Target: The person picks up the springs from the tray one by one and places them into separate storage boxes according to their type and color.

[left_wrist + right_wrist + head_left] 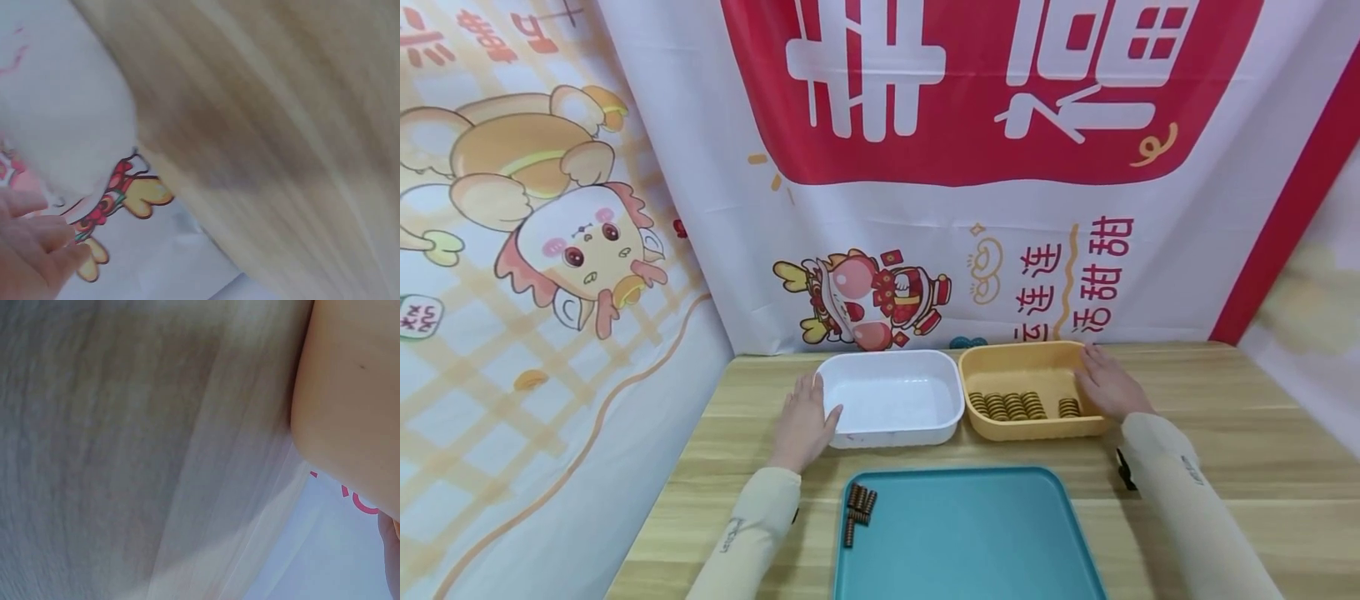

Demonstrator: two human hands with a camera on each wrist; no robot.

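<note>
My left hand [805, 423] rests against the left end of a white oval-cornered basin [891, 437], fingers straight along its outer wall and thumb at the front rim. At the right end of a yellow basin [1037, 429], my right hand [1108, 383] lies with extended fingers over the rim. The two basins stand side by side, their ends meeting. Inside the yellow one are several ridged gold-and-dark striped pieces [1015, 407], most in a row at left and one apart [1069, 407] near the right. The white basin's inside shows bare.
In front of the basins lies a blue-green tray [962, 533] with several small dark-brown ridged pieces [859, 504] at its upper left. The wooden table [1195, 392] meets a printed cloth backdrop [880, 208] behind, and another printed cloth [550, 375] hangs at the left.
</note>
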